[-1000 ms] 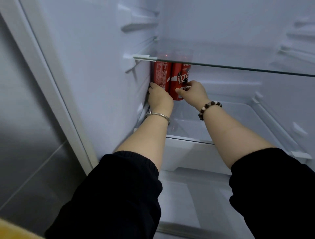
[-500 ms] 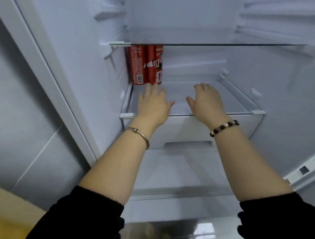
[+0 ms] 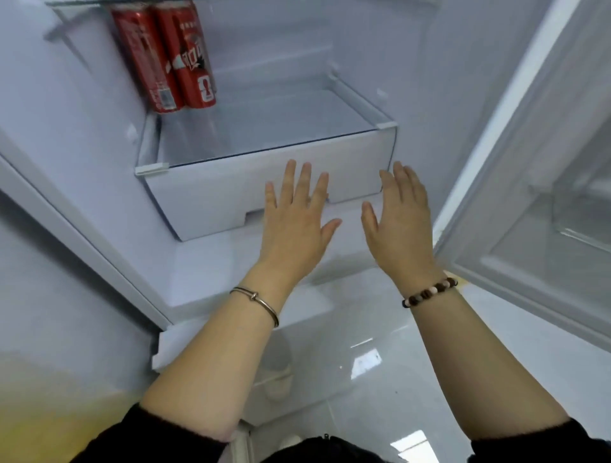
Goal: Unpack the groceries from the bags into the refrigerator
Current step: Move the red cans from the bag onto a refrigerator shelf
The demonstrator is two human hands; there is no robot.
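Starting at the far left, the refrigerator (image 3: 66, 99) shows its white side wall running back to the corner. There stand the red cans (image 3: 165, 59), two of them, upright and pressed together. They are tucked against that wall at the very back of the glass shelf (image 3: 281, 122), and their tops sit just under the upper shelf (image 3: 82, 2).

Moving right, a wide stretch of glass shows between the cans and the right-hand rail. The shelf's front edge runs straight across, capped by white clips at both corners. Below it hangs the white drawer (image 3: 205, 198), its front face flat, with a notch cut along the bottom edge.

Now the left hand (image 3: 294, 224): palm down, fingers straight and spread, holding nothing. Its fingertips lie over the drawer front, though I can't tell whether they touch it. A thin metal bangle (image 3: 256, 299) circles that wrist.

Just beside it, a narrow gap away, is the right hand (image 3: 400, 224), also flat and loose-fingered, gripping nothing. Its fingertips are near the drawer's right corner, and a bead bracelet (image 3: 429, 292) sits on the wrist.

Further right the door (image 3: 496, 185) stands swung wide, its inner edge close by the right forearm. Glossy floor (image 3: 363, 347) gleams between both arms.
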